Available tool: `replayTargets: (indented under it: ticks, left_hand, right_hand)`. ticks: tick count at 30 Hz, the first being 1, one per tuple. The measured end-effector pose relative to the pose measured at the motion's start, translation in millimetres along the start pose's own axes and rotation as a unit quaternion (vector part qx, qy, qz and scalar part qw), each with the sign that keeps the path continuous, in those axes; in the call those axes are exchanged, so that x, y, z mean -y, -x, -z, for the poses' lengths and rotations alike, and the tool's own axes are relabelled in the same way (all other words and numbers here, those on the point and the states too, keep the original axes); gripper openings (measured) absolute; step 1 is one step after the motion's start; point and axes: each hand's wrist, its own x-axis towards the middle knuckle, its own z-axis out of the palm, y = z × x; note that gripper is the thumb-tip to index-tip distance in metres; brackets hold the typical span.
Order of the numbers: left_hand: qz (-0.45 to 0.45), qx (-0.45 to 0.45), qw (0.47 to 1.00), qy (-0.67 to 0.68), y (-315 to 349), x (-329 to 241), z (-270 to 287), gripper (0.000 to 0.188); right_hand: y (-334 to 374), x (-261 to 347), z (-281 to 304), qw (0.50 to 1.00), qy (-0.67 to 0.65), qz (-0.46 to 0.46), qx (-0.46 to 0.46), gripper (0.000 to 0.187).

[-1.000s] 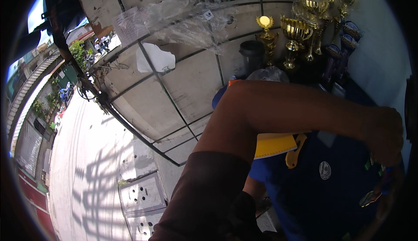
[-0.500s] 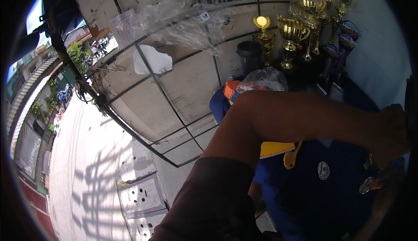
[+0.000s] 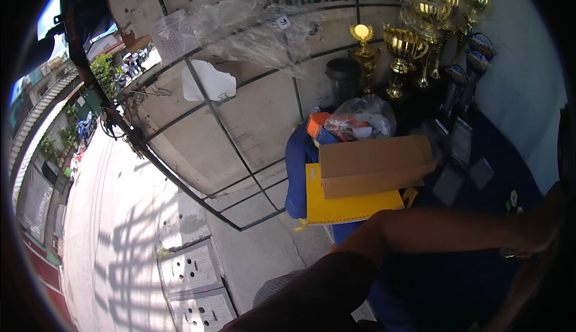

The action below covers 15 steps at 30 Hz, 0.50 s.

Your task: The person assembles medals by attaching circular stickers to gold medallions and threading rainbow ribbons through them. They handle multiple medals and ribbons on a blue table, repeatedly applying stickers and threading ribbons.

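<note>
My left arm (image 3: 444, 233) reaches across the blue-covered table to the far right. My left hand (image 3: 543, 218) is in shadow at the picture's dark rim, and its fingers do not show clearly. Just under the left wrist, a round gold-coloured medal (image 3: 514, 253) peeks out, partly covered. Above that wrist lies a small shiny piece with some green (image 3: 513, 200), too small to name. From the lower right my right forearm (image 3: 515, 296) rises, dim, toward the same spot. The right hand is mostly lost in shadow near the medal.
A brown cardboard box (image 3: 375, 165) rests on a yellow spiral notebook (image 3: 354, 213). Behind them is a clear plastic bag (image 3: 366, 116). Gold trophy cups (image 3: 403, 50) and a black container (image 3: 343, 80) stand farther back. A metal grille (image 3: 228, 134) borders the left side.
My left arm has moved nearer to me, uncovering the cardboard box and most of the yellow notebook. My left hand has come lower, over the medal. The orange and blue ribbons are now hidden.
</note>
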Motion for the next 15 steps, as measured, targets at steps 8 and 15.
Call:
replayTargets:
  ticks: [8,15]
  left_hand:
    - [0.042,0.013,0.987,0.156,19.2,-53.7,25.4,0.048]
    - [-0.009,-0.040,0.993,0.107,6.5,-63.9,31.8,0.047]
  right_hand:
    - [2.3,-7.9,-2.8,1.000,0.026,-0.009,-0.012,0.013]
    - [2.5,-14.2,-8.2,0.999,0.043,-0.023,-0.022,0.011]
